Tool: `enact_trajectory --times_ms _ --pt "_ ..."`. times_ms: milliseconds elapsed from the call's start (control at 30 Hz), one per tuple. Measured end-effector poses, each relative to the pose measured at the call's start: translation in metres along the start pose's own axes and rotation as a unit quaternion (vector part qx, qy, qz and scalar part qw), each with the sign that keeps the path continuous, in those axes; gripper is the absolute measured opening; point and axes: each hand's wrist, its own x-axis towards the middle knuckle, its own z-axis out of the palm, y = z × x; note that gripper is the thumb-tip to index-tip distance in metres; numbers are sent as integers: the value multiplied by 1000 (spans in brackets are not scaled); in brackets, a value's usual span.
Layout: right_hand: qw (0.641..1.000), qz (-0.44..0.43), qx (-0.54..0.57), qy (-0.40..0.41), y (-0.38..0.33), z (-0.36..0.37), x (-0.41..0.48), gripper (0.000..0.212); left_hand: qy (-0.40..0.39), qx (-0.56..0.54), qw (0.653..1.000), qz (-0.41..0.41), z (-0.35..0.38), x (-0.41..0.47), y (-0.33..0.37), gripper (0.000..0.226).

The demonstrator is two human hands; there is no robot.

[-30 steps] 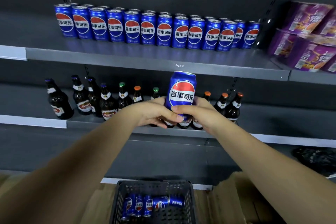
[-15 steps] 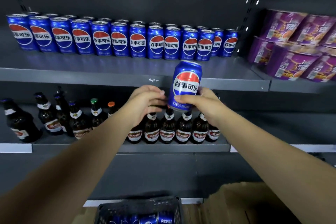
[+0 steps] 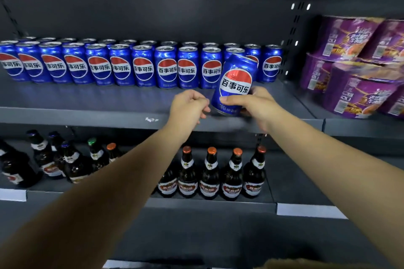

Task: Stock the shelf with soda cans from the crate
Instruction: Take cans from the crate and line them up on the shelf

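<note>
Head view, shelving unit, both arms raised.

Far left to centre: upper shelf (image 3: 109, 102) carries a row of soda cans (image 3: 144, 67), blue, red-white-blue roundel, upright, two deep, labels facing near. The row runs from the left frame edge almost to the right upright of the bay. The near strip of the shelf in front of it is bare.

Below left: lower shelf (image 3: 207, 203) holds dark bottles (image 3: 54, 159) with mixed cap colours, loosely grouped. The left forearm crosses in front of them.

Left hand (image 3: 189, 106): fingers curled in, back of the hand toward the camera, nothing seen in its grasp. Its fingertips sit just beside the lower left edge of the held can. Whether they touch it cannot be told.

Held can (image 3: 235, 85): same type as the row, tilted with its top leaning right and far. It is over the near part of the upper shelf, at the right end of the row, hiding parts of the cans behind it. Whether its base touches the shelf cannot be told.

Right hand (image 3: 258, 105): grips the held can low down, thumb across the front below the label, other fingers behind.

Below centre-right: five brown bottles (image 3: 209, 177), orange caps, upright in a line at the near edge of the lower shelf.

Far right: purple tubs (image 3: 358, 72), stacked two high in the neighbouring bay.
</note>
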Motion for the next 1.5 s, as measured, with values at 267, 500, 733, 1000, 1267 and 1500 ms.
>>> enact_trajectory --times_ms 267,500,733,1000,1267,1500 --pt "999 -11 -48 6 12 -51 35 43 -3 56 998 30 63 34 12 20" --pt "990 -42 -132 5 22 -65 59 40 1 88 996 -8 85 58 -6 20" --pt "977 -54 -204 28 27 -69 81 54 -3 119 991 -60 91 76 -8 19" --pt "972 -32 -210 97 27 -75 96 72 11 157 986 -52 94 83 -14 19" --pt "976 -16 -186 113 30 -73 111 64 8 150 986 -73 89 95 -17 18" --pt "981 -30 -143 131 45 -73 124 58 23 113 989 -88 84 106 -20 16"
